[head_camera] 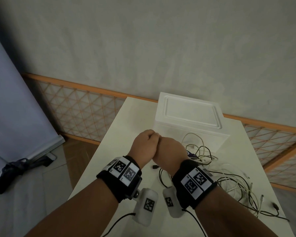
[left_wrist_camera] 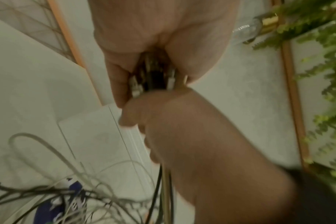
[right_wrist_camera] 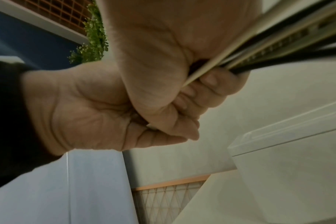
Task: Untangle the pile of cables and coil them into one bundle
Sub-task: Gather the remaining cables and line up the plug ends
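My two hands meet fist to fist above the white table (head_camera: 116, 151). In the left wrist view my left hand (left_wrist_camera: 159, 37) grips a bunch of cable ends (left_wrist_camera: 153, 77), white and black plugs side by side. Just below it my right hand (left_wrist_camera: 192, 144) grips the same strands, which hang down to the tangled pile of cables (left_wrist_camera: 67, 189). The right wrist view shows my right hand (right_wrist_camera: 173, 68) round the bundled white and black strands (right_wrist_camera: 278, 44), with my left hand (right_wrist_camera: 86, 113) pressed against it. From the head view the left hand (head_camera: 146, 144) and right hand (head_camera: 171, 149) hide the held ends; the loose pile (head_camera: 229, 182) lies at the right.
A white foam box (head_camera: 190, 117) with its lid on stands at the table's far side, right behind the hands. A dark blue item (head_camera: 191, 154) lies in the tangle. One black plug (head_camera: 155, 167) rests on the table under the wrists. The table's left edge drops to the floor.
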A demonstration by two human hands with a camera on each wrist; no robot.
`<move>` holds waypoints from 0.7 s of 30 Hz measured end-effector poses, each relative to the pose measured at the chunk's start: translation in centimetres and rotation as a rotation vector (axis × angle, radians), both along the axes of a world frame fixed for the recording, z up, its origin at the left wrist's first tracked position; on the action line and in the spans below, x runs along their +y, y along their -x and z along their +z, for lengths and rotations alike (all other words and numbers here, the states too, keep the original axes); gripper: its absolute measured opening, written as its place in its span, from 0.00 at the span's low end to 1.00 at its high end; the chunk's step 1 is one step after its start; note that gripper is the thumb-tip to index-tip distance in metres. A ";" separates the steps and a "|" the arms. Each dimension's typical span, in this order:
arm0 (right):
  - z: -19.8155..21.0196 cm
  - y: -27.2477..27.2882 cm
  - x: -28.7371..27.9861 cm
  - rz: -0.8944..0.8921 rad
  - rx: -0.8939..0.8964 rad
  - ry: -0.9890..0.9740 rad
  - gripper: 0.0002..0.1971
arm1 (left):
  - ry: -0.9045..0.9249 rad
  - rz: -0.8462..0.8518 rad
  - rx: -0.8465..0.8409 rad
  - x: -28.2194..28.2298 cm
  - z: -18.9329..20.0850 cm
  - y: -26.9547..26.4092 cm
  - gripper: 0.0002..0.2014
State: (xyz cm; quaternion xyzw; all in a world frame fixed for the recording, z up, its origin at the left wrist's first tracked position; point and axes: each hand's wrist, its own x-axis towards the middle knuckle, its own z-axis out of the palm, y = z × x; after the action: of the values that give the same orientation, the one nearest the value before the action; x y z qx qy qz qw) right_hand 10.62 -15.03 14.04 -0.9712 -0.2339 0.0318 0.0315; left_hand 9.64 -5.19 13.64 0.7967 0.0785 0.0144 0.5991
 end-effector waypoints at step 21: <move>-1.0 2.0 -1.9 0.151 -0.052 0.051 0.33 | -0.549 -0.488 -0.008 1.2 -1.8 1.5 0.13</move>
State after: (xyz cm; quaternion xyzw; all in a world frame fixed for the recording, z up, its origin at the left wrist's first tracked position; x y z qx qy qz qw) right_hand 8.59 -16.90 13.00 -0.9518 -0.3062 0.0150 -0.0019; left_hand 8.09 -4.01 11.88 0.9230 -0.1230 -0.1049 0.3492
